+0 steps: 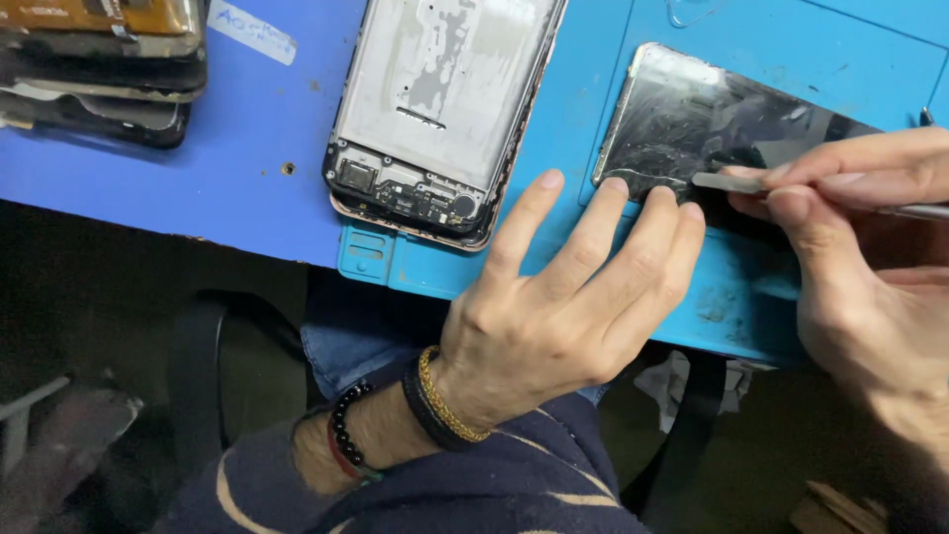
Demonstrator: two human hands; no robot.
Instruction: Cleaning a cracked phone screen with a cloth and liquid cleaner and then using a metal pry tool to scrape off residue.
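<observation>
Two hands work at one cracked phone screen panel (692, 124), which lies flat on the teal repair mat (583, 109), near the mat's front edge and toward its right side. Its glass is dark and glossy, smeared with pale, dusty patches and scuffs, with a thin light metal rim along the left side and rounded corners; its near edge sits partly under the fingertips.

The left hand (563, 307) reaches in from below, palm down, fingers spread in a loose fan — three fingertips press on the panel's near edge, while the index finger rests on the mat just beside it. The wrist carries a gold chain bracelet (445, 400), a black band and dark beads above a navy striped sleeve.

The right hand (850, 257) comes in from the right, thumb and forefinger pressed together, pinching a thin metal pry tool (727, 182) — its flat grey tip lies on the panel's lower right part.

Just left of the panel, an opened phone frame (435, 109) lies across the seam between the mat and the blue table (198, 158), its bare metal plate and small lower components exposed. A stack of phone parts (99, 69) sits at the table's far left.
</observation>
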